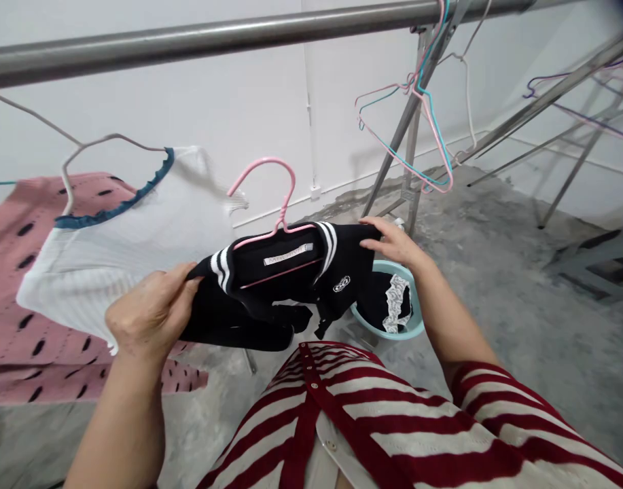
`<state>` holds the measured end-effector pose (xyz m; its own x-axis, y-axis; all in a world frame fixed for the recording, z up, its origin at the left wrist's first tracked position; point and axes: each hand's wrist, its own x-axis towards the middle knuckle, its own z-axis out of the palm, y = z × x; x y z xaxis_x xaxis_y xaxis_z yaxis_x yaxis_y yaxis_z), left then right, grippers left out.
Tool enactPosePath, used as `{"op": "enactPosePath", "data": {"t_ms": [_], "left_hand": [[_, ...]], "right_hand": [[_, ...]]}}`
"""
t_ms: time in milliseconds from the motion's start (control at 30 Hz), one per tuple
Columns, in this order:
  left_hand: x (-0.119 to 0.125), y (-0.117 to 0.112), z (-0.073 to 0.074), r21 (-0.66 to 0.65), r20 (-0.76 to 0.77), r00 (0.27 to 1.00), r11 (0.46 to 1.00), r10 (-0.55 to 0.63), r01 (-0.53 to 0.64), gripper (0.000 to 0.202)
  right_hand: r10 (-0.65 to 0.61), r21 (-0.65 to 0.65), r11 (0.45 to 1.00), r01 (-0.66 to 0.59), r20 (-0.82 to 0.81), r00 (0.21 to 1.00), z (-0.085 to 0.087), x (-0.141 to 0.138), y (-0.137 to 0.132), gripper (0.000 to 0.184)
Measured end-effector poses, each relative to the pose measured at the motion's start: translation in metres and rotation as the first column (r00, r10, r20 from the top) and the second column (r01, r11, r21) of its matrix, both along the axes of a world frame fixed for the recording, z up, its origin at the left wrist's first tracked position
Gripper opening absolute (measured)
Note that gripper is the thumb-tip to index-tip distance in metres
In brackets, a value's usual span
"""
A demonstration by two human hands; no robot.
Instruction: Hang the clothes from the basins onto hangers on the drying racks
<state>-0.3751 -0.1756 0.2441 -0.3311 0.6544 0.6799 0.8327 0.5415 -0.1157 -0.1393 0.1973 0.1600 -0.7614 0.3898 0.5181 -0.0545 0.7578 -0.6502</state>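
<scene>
Far left, we see a pink cloth with dark seed-shaped marks spread low. Over it hangs a white ribbed top with a blue ruffled neckline, on a bare wire hanger.

At centre, our left hand is closed, fingers curled around one shoulder of a black knit top, which has white-striped trim and a small white badge. A pink hanger sits inside its neck, with the hook rising above the collar. Our right hand is partly open, its fingers pressing on the other shoulder. The top's body droops between our hands.

Below that hand sits a pale teal basin holding dark laundry and white lace trim. Our own red-and-cream striped cardigan fills the bottom edge.

A steel drying rail crosses overhead. To the right, pink and teal hangers dangle from a metal rack, above a rough concrete floor.
</scene>
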Motion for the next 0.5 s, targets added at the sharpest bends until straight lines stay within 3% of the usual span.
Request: {"op": "enactPosePath", "data": {"t_ms": [67,133,200,367,500], "left_hand": [[-0.005,-0.003,0.001,0.031,0.011,0.999,0.998,-0.047,0.047,0.028],[-0.009,-0.007,0.002,0.097,0.029,0.995,0.991,-0.091,0.088,0.025],[-0.010,-0.008,0.001,0.144,0.040,0.992,0.983,-0.123,0.116,0.023],[0.002,0.009,-0.004,0.079,0.013,0.985,0.982,-0.170,0.169,0.019],[0.017,0.026,0.001,0.044,-0.036,0.971,0.970,-0.236,0.237,0.017]], "right_hand": [[-0.072,-0.215,0.974,0.065,-0.025,0.997,-0.017,-0.001,0.012,0.039],[-0.158,-0.394,0.912,0.110,-0.093,0.983,-0.024,0.005,0.021,0.036],[-0.227,-0.435,0.890,0.140,-0.155,0.961,-0.021,0.012,0.022,0.036],[-0.161,-0.050,0.986,0.158,-0.076,0.984,0.004,0.003,-0.006,0.042],[-0.090,0.023,0.996,0.091,-0.043,0.995,0.007,-0.024,-0.038,0.040]]}}
